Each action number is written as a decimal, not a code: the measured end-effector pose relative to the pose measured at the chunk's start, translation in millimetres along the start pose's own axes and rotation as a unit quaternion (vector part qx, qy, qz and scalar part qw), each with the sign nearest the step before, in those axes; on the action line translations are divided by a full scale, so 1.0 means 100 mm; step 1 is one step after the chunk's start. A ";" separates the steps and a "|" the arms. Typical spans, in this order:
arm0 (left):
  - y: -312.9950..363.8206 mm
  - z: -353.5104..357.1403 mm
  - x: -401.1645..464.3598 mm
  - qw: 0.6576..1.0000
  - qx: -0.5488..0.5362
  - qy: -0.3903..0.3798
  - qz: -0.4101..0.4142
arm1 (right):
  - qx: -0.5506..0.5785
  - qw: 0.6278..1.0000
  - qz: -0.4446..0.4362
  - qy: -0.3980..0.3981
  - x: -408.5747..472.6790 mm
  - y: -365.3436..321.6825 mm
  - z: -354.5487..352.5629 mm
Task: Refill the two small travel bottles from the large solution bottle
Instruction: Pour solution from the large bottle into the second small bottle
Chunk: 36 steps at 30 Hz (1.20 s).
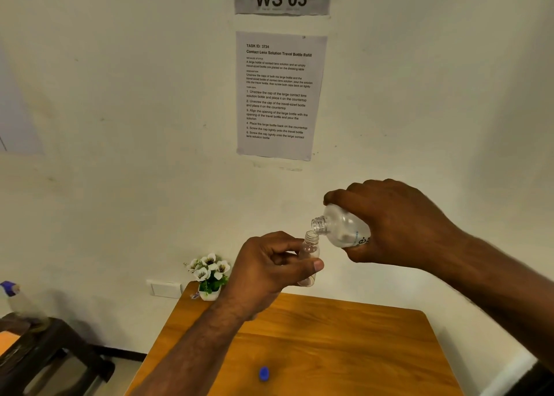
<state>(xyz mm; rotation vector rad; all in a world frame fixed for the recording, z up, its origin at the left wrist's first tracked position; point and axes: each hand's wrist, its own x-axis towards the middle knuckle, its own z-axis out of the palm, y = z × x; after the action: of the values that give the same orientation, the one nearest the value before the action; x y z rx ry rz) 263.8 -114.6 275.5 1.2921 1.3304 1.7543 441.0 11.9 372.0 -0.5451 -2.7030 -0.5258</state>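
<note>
Mid-pour, roughly. Wooden table [344, 335] below, against the wall; held well above it, both bottles. Right hand [395, 224] wrapped over the large solution bottle [344, 230], fingers curled round its body, gripping from above. Long axis tipped close to horizontal, neck pointing left and slightly down, open mouth uncapped. Left hand [269, 263] pinching the small travel bottle [311, 251] between thumb and curled fingers, bottle near upright with a slight lean, open mouth up. Key relation: lip of the large neck sitting just above and right of the small mouth, touching or nearly so; hard to tell which from this angle. Small bottle lies left of and below the large one, so any flow has to drop leftward-down into a narrow opening. Stream not visible; liquid level in either bottle unclear, possibly little in the small one. Likely next need: a bit more tilt on the right wrist while the left keeps the small mouth under the lip; risk of spilling past the rim. Blue cap [264, 374] lying on the table near the front edge, well apart from both hands. Second travel bottle not in view. Small potted flowers [209, 271] at the table's far corner.
</note>
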 end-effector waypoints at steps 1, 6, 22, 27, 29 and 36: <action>0.00 0.00 0.00 1.000 0.001 0.000 -0.001 | -0.002 1.000 -0.002 0.002 0.00 0.00 0.00; 0.00 0.01 0.00 1.000 -0.001 -0.001 -0.005 | -0.009 1.000 -0.008 0.002 0.01 0.01 0.00; 0.01 0.00 -0.01 1.000 -0.025 -0.001 -0.013 | -0.032 0.998 -0.041 0.022 0.05 0.03 -0.01; 0.02 0.00 -0.02 1.000 -0.024 -0.002 -0.016 | -0.036 0.998 -0.048 0.021 0.07 0.04 -0.01; 0.03 -0.01 -0.02 1.000 -0.019 -0.001 -0.014 | -0.034 0.998 -0.050 0.025 0.07 0.04 -0.01; 0.05 -0.01 -0.01 1.000 -0.003 0.003 -0.014 | -0.037 0.998 -0.051 0.024 0.10 0.04 0.00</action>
<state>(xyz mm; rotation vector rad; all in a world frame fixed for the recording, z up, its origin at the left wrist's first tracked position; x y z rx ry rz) 263.9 -117.2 279.4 1.2599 1.3383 1.7425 434.6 18.4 377.3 -0.4102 -2.6852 -0.6602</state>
